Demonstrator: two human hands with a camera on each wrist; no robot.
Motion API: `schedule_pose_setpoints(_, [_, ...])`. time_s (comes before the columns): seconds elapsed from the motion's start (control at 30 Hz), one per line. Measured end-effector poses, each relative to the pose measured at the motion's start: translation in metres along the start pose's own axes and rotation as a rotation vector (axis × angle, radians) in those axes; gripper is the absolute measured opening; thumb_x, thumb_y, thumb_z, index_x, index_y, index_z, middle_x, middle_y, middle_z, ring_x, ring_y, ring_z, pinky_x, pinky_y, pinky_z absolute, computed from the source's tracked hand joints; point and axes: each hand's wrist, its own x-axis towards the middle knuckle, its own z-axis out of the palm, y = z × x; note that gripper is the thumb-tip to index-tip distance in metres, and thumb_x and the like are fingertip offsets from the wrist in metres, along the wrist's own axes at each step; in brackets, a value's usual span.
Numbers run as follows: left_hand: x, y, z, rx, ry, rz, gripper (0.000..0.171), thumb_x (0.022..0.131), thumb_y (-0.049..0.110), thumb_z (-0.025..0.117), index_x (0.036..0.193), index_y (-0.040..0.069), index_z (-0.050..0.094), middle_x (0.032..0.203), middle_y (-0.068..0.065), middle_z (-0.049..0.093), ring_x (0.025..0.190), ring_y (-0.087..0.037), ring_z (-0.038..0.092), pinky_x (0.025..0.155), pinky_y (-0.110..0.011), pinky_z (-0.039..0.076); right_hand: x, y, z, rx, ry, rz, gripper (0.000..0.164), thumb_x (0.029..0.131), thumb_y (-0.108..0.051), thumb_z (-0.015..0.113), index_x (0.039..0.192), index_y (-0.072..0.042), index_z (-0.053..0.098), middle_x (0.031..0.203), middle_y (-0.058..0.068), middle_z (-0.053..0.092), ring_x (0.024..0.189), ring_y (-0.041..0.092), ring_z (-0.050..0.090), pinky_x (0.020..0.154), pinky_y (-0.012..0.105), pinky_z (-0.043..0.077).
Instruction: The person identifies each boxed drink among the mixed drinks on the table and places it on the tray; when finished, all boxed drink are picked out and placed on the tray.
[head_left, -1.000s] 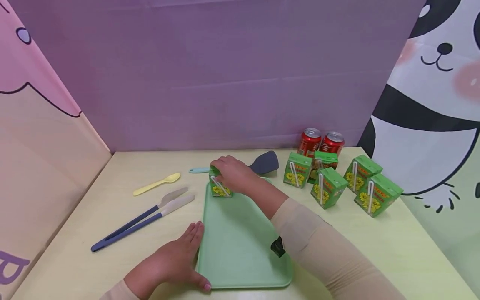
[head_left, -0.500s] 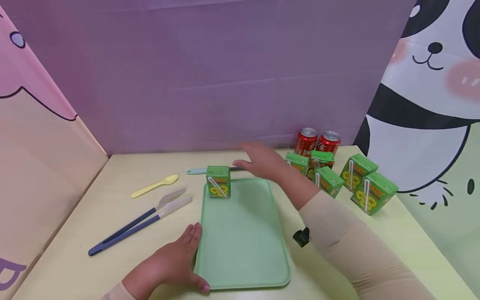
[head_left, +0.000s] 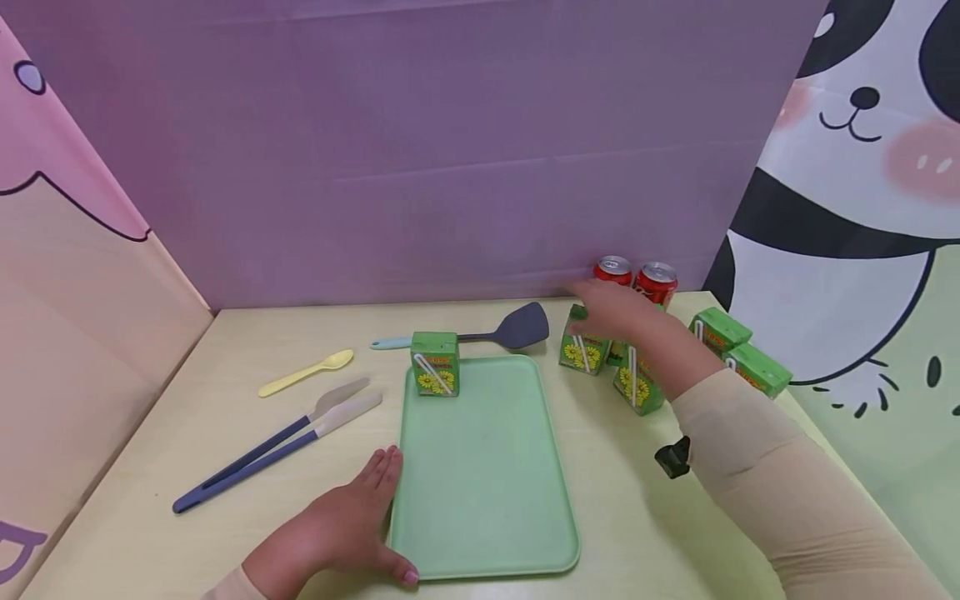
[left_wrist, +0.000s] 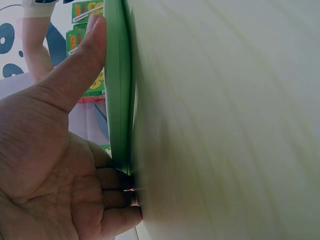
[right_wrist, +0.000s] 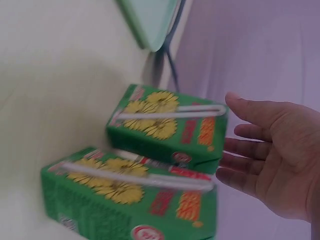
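A pale green tray [head_left: 483, 483] lies on the table, with one green juice box [head_left: 435, 365] upright at its far left corner. My left hand [head_left: 337, 521] rests against the tray's left side, fingers extended and thumb at the near corner. In the left wrist view, the thumb lies along the tray's rim and the fingertips meet the table. My right hand [head_left: 618, 312] is over the group of juice boxes at the right, partly covering them. The right wrist view shows its spread fingers beside the top of a juice box [right_wrist: 160, 122], with a second juice box [right_wrist: 130, 195] close by.
Two red soda cans [head_left: 656, 287] stand behind the juice boxes. A dark spatula [head_left: 522, 327] with a light blue handle lies beyond the tray. Left of the tray are a yellow spoon [head_left: 307, 372] and blue-handled tongs [head_left: 277, 448]. A purple backdrop [head_left: 390, 167] rises behind the table.
My right hand has let go of the juice box at the tray's far left corner and moved right to the other juice boxes. My left hand has stayed at the tray.
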Motion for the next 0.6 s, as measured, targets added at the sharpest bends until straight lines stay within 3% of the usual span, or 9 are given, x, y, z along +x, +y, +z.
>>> schedule_pose_setpoints(0.2, [-0.0011,0.0006,0.0004,-0.005,0.008,0.014,0.140,0.047,0.082,0.062,0.148,0.001,0.009,0.153,-0.017,0.008,0.140,-0.031,0.007,0.100,-0.052,0.033,-0.0015,0.0098,0.0063,-0.047,-0.035,0.016,0.062,0.082,-0.028,0.071,0.134,-0.006,0.046,0.127,0.016,0.053,0.116,0.034,0.048,0.092,0.056,0.039])
schedule_pose_setpoints(0.6, [-0.0023,0.0028,-0.0013,-0.007,0.016,0.014,0.141,0.046,0.082,0.063,0.147,0.000,0.010,0.153,-0.017,0.008,0.140,-0.031,0.006,0.101,-0.052,0.031,-0.0044,0.0050,0.0036,-0.044,0.030,-0.030,0.048,0.081,-0.024,0.072,0.125,-0.012,0.056,0.113,0.006,0.061,0.103,0.025,0.056,0.087,0.051,0.045])
